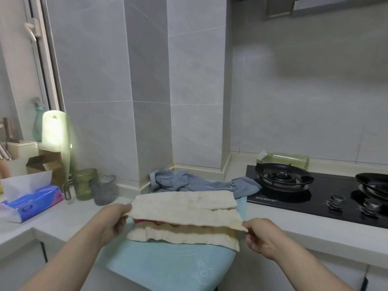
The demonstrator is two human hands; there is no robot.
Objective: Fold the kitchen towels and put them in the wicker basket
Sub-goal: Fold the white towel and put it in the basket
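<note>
Cream towel (184, 208) pinched between left hand (113, 221) and right hand (262, 238).

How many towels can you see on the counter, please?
3: a cream towel held by the left hand and right hand, a teal towel spread beneath it, and a grey-blue towel crumpled behind. More may be hidden.

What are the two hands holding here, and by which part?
Both hold the cream towel by its lifted upper layer. The left hand grips that layer's left edge, and the right hand pinches its near right corner.
</note>
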